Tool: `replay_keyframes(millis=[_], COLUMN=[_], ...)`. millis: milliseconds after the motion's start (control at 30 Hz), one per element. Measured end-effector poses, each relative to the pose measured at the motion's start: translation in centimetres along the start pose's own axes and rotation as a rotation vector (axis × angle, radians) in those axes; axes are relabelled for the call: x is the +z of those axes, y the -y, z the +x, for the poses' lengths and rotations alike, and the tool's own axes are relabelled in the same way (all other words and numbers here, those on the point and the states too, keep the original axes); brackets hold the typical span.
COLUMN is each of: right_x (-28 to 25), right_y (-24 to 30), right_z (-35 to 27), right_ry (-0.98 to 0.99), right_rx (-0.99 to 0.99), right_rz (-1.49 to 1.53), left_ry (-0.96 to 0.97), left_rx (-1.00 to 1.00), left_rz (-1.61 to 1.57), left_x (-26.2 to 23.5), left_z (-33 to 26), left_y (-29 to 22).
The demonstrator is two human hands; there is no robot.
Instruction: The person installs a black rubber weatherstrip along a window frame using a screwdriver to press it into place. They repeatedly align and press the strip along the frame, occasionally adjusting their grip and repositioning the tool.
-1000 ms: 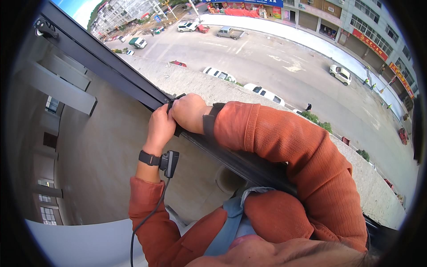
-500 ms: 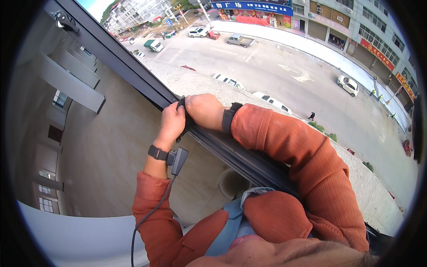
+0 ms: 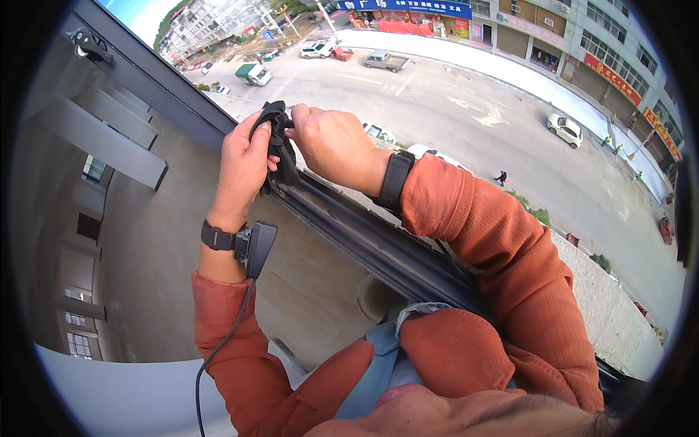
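We're leaning out over a dark window frame [image 3: 378,240] that runs as a long diagonal from far left to near right. Below and beyond it: a grey street [image 3: 466,109] with parked cars, a white car [image 3: 566,130] far right, a green truck [image 3: 253,73] far left. Left of the frame, the pale building wall [image 3: 145,240] drops away.

Orange sleeves [image 3: 495,247] on both arms. Black wrist device [image 3: 251,244] on the left wrist, cable [image 3: 218,349] trailing down toward us. Black band [image 3: 395,180] on the right wrist.

The thing in hand: a black rubbery strip [image 3: 278,146], bunched up, sitting right on the top edge of the frame at the far end of our reach. Its free end stands up off the frame; the lower part follows the frame channel, so its long axis lies along the frame diagonal, heading near-right.

Left hand [image 3: 242,171]: fingers curled around the strip from the left side, thumb against it, clamping it. Right hand [image 3: 331,146]: fingers pressed together, pinching the top of the strip from the right. Hands nearly touch, strip between them.

Key relation: both hands are on the strip, equally near. The seated part of the strip runs from the hands toward the near right, under the right forearm.
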State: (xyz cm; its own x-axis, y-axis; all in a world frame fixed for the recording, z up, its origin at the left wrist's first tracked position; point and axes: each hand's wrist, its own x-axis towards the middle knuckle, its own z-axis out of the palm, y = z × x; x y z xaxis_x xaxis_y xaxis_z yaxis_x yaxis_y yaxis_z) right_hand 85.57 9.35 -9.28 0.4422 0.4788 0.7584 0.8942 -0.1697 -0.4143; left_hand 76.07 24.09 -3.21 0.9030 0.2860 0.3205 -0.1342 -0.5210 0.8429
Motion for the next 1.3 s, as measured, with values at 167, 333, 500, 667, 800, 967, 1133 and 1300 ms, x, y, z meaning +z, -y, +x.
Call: replay_keyframes(millis=[167, 333, 500, 667, 800, 967, 1133, 1300], right_x=[-3.7, -5.4, -5.1, -5.6, -6.3, -6.7, -7.6, -8.3], right_y=[-2.3, -3.3, -3.1, -3.5, -4.7, -4.4, -2.4, -1.3], right_z=[1.1, -0.4, -0.7, -0.3, -0.5, -1.0, -2.9, -5.3], right_ry=[-0.127, -0.137, -0.218, -0.283, -0.140, -0.201, -0.059, 0.271], right_rx=[0.124, 0.102, 0.094, 0.130, 0.162, 0.129, -0.002, -0.027], right_rz=[-0.068, -0.019, 0.057, 0.068, 0.021, 0.192, 0.232, 0.131], left_ry=[0.044, 0.006, -0.024, 0.006, 0.014, -0.055, -0.143, -0.247], left_rx=[0.208, 0.212, 0.268, 0.267, 0.039, 0.285, 0.289, 0.167], left_rz=[-0.011, -0.160, -0.099, -0.258, -0.147, -0.215, -0.250, -0.106], left_x=[1.1, 1.6, 0.7, 0.5, 0.2, -1.3, -1.5, 0.2], left_z=[1.9, 1.9, 1.0, 1.3, 1.8, 0.1, -2.6, -6.8], left_y=[-1.4, -3.5, -4.4, -3.6, -3.2, -4.7, -6.0, -4.9])
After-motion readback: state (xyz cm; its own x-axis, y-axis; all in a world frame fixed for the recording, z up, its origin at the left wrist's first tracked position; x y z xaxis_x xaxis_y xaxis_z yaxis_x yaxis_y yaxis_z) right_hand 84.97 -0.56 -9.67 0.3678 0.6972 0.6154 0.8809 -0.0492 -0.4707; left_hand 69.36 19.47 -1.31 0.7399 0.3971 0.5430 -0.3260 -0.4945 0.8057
